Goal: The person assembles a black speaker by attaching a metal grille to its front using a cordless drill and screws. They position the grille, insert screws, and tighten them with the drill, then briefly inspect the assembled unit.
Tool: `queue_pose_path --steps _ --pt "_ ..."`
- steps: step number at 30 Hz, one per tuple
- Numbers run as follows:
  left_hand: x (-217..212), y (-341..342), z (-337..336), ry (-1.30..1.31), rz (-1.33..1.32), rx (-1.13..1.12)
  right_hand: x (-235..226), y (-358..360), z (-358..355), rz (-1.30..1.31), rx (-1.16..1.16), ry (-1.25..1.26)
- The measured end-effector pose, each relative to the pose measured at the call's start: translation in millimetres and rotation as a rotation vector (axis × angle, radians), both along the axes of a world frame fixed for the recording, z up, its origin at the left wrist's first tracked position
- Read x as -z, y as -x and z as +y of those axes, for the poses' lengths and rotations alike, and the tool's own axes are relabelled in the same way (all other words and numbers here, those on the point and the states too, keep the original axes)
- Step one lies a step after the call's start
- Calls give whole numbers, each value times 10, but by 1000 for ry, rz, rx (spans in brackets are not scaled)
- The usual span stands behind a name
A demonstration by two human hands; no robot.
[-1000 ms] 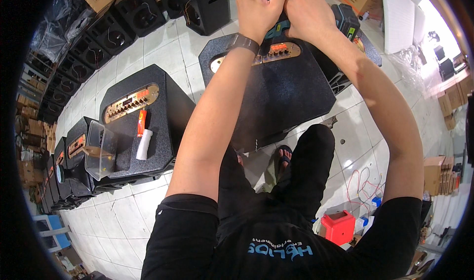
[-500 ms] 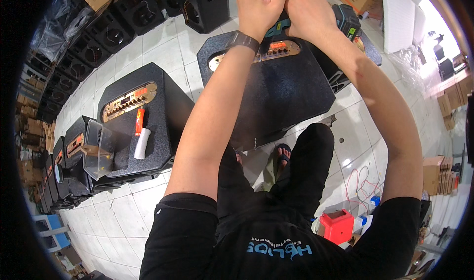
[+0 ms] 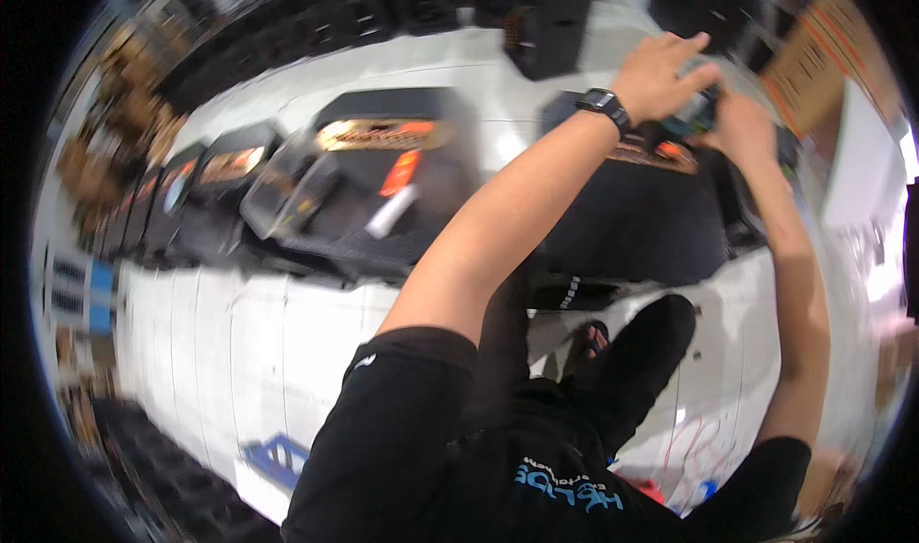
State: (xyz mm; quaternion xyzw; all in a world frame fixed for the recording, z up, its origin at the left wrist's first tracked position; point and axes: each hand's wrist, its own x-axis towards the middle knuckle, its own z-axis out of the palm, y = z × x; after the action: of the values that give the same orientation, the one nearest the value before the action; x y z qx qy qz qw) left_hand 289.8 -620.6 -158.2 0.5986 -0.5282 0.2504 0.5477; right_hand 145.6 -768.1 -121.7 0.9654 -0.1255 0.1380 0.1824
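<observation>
Spreading its fingers, the left hand (image 3: 661,79) has loosened from the teal drill (image 3: 693,114), so the right hand (image 3: 749,130), curled around it, seemingly bears it alone over the black cabinet's (image 3: 637,222) far end. A white roll (image 3: 392,212) lies on a neighbouring cabinet (image 3: 442,184); white tiles (image 3: 206,352) surround.

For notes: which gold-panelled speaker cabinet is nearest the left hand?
The speaker cabinet right of the one bearing the white roll; other visible panels lie farther left.
</observation>
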Motion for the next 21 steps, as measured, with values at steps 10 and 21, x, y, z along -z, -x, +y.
queue_pose_path --steps 10,21 --pt "-481 -1299 4519 -952 218 -892 -453 -47 176 -165 49 8" --pt "402 -1280 4522 -1409 365 -1057 -711 1105 759 -329 -68 -57"
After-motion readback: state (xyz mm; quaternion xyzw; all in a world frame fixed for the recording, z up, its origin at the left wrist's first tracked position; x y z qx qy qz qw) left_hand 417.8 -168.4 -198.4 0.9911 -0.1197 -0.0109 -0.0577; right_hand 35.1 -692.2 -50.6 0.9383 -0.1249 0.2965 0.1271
